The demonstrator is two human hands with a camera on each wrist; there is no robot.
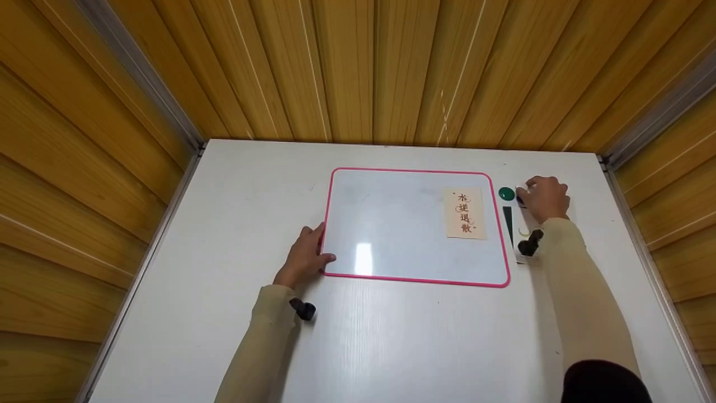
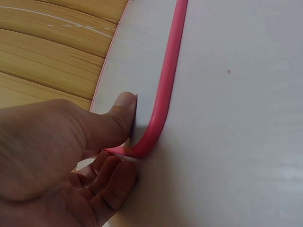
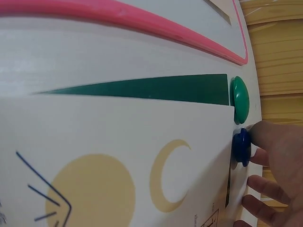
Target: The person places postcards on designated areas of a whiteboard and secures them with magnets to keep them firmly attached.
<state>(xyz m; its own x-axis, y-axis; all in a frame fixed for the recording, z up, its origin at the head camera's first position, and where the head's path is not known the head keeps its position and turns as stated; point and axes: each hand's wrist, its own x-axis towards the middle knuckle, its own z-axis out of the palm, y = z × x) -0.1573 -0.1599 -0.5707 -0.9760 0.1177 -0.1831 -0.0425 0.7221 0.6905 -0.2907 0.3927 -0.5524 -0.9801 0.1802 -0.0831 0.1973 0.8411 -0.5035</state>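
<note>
A whiteboard [image 1: 391,218] with a pink frame lies on the table. My left hand [image 1: 305,254] grips its near left corner, thumb on the face and fingers under the frame [image 2: 163,94]. On the board's right part is a cream card [image 1: 464,215] with red characters. Right of the board, my right hand [image 1: 543,198] has its thumb and forefinger at a round blue magnet [image 3: 242,147], pinching it. Beside that is a green magnet [image 3: 240,100]. A white printed card [image 3: 142,127] with a yellow moon and disc lies close by, over a dark green piece [image 3: 189,90].
The white table [image 1: 184,313] reaches back to yellow wood-look panel walls [image 1: 347,73], with more panels at both sides. Black wrist devices [image 1: 305,309] sit on both sleeves. A dark rounded shape [image 1: 607,383] covers part of the right forearm.
</note>
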